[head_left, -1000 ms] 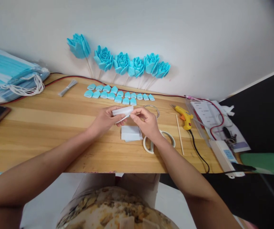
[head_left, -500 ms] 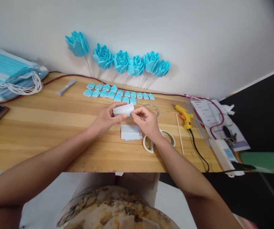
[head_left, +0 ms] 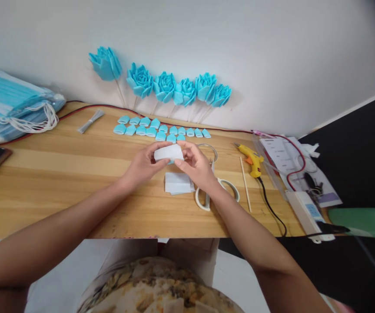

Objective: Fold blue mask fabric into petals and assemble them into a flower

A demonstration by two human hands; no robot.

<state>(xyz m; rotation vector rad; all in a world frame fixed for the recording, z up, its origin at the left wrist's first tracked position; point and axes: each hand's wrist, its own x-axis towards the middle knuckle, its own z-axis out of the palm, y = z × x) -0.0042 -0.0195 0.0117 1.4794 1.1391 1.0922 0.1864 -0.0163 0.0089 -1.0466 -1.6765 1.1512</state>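
Between both hands, above the wooden table, is a small white fabric piece (head_left: 168, 152) with blue showing along its lower edge. My left hand (head_left: 144, 164) pinches its left end between thumb and fingers. At the right end, my right hand (head_left: 199, 166) grips it the same way, its corner bent over. Just below lies a small stack of white pieces (head_left: 177, 182). Scissors with white handles (head_left: 233, 189) lie partly under my right wrist. Beyond the hands, folded blue petals (head_left: 155, 123) sit in rows on the table.
Several blue fabric flowers on sticks (head_left: 164, 87) lean against the wall. A pile of blue face masks (head_left: 8, 102) and a bundle of ties (head_left: 91, 121) lie left. A yellow glue gun (head_left: 251, 159), a thin stick (head_left: 245, 184) and a power strip (head_left: 306, 213) lie right.
My right hand has shifted its grip, its fingers now spread over and under the piece's right end. The right corner of the fabric piece is now folded down.
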